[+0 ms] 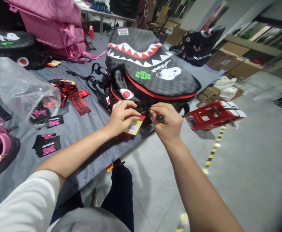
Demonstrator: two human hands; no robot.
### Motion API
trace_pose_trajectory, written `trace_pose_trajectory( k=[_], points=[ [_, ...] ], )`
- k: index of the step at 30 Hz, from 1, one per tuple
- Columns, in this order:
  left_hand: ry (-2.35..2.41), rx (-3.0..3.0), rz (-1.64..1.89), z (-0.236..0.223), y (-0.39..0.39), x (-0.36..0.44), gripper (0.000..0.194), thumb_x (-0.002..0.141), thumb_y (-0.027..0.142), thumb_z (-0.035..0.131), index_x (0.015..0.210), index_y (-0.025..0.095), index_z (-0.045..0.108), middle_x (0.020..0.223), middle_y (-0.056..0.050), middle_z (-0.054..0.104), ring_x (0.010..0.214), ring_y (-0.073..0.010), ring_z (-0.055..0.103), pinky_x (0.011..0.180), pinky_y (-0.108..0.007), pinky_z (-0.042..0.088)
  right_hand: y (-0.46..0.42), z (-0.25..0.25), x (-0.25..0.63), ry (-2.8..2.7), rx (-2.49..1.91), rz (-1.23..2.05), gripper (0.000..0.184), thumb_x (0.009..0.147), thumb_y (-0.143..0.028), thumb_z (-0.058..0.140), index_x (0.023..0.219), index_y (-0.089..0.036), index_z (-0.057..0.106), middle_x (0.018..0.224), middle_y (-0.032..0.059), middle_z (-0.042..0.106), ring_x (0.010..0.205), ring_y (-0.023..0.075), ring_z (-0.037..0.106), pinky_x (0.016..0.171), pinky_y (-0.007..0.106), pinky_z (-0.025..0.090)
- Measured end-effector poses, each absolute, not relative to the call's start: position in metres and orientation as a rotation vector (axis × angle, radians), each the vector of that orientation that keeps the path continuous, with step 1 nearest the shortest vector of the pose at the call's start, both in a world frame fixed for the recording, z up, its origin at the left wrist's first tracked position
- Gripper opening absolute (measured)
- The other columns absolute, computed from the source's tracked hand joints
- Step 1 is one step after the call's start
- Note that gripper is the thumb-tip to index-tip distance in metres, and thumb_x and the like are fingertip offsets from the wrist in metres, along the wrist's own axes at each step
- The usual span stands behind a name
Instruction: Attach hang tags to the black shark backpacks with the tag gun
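A dark checked backpack [152, 85] with a printed shark mouth lies at the table's front edge. My left hand [122, 116] is closed in a pinch at the thin red string of a yellow, white and red hang tag [134, 128], which hangs just below the fingers. Close beside it, my right hand [168, 120] is wrapped round a short dark handle [160, 118]; the fist hides the rest of that tool. The right fingertips also pinch by the string, against the bag's lower front. What the string passes through is too small to make out.
On the grey-covered table [82, 164] lie red hang tags [80, 103], black cards with pink bears [49, 145] and a clear plastic bag [17, 87]. Pink bags [51, 29] stand behind. A red plastic stool [210, 116] and cardboard boxes [230, 61] are to the right.
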State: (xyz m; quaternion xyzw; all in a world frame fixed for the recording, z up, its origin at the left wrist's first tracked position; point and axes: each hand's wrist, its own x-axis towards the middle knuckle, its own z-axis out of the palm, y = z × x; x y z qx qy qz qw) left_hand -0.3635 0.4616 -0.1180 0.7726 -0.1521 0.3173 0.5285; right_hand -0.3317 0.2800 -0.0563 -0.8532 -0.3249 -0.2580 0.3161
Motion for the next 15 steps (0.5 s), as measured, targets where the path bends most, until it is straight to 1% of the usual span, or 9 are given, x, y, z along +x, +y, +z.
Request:
trace_pose_trajectory(
  k=[1,3,5,7,9,11,13,15],
  points=[
    [-0.352,1.903,0.807,-0.116,0.461,-0.362,0.009,0.084,0.033,0.074,0.086,0.025,0.077,0.107,-0.005,0.069,0.103,-0.0201,0.058,0.096,-0.039,0.042,0.280,-0.054,-0.331,-0.841,-2.218,-0.578,0.010,0.088,-0.026,0.062,0.084,-0.022,0.070,0.089,0.0048,0.073,0.080,0.0188,0.070,0.074,0.032,0.056],
    [-0.389,1.890,0.807,-0.111,0.460,-0.358,0.010,0.086,0.033,0.072,0.087,0.024,0.077,0.104,-0.006,0.071,0.100,-0.0196,0.059,0.093,-0.038,0.044,0.280,-0.048,-0.328,-0.695,-2.100,-0.374,0.009,0.086,-0.028,0.065,0.084,-0.021,0.070,0.085,0.0037,0.074,0.069,0.0173,0.071,0.067,0.031,0.057],
    [-0.435,1.731,0.675,-0.107,0.457,-0.352,0.011,0.088,0.030,0.069,0.087,0.022,0.076,0.097,-0.005,0.073,0.091,-0.0169,0.064,0.085,-0.032,0.048,0.283,-0.043,-0.324,-0.512,-1.927,-0.187,0.011,0.082,-0.030,0.070,0.082,-0.020,0.068,0.081,0.0029,0.074,0.062,0.0162,0.070,0.062,0.029,0.058],
    [-0.389,1.497,0.453,-0.105,0.452,-0.345,0.011,0.087,0.029,0.069,0.085,0.019,0.074,0.087,-0.004,0.074,0.079,-0.0140,0.066,0.072,-0.026,0.050,0.286,-0.039,-0.320,-0.409,-1.794,-0.037,0.016,0.078,-0.033,0.075,0.079,-0.019,0.067,0.076,0.0022,0.074,0.059,0.0152,0.069,0.057,0.027,0.056],
    [-0.275,1.268,0.241,-0.105,0.448,-0.337,0.015,0.081,0.031,0.074,0.087,0.018,0.073,0.079,-0.002,0.074,0.063,-0.0109,0.063,0.056,-0.021,0.045,0.288,-0.036,-0.316,-0.341,-1.737,0.038,0.021,0.075,-0.036,0.078,0.078,-0.018,0.066,0.069,0.0008,0.072,0.052,0.0126,0.065,0.050,0.023,0.052],
    [-0.187,1.101,0.124,-0.105,0.445,-0.331,0.026,0.073,0.036,0.080,0.087,0.017,0.070,0.073,-0.001,0.073,0.050,-0.0073,0.055,0.044,-0.018,0.036,0.289,-0.034,-0.314,-0.283,-1.706,0.044,0.025,0.072,-0.038,0.080,0.079,-0.018,0.065,0.064,-0.0006,0.070,0.046,0.0101,0.061,0.043,0.019,0.045],
    [-0.150,1.030,0.093,-0.105,0.443,-0.327,0.033,0.068,0.040,0.083,0.083,0.015,0.068,0.069,-0.001,0.072,0.043,-0.0046,0.048,0.041,-0.017,0.031,0.288,-0.033,-0.313,-0.252,-1.679,0.046,0.028,0.072,-0.041,0.080,0.080,-0.019,0.064,0.064,-0.0013,0.070,0.045,0.0092,0.059,0.040,0.018,0.039],
    [-0.148,1.014,0.097,-0.105,0.443,-0.325,0.035,0.067,0.044,0.083,0.081,0.014,0.069,0.068,-0.002,0.071,0.043,-0.0036,0.045,0.041,-0.017,0.031,0.285,-0.031,-0.312,-0.260,-1.683,0.089,0.030,0.072,-0.043,0.080,0.081,-0.019,0.064,0.067,0.0001,0.071,0.049,0.0102,0.061,0.039,0.017,0.036]
  ],
)
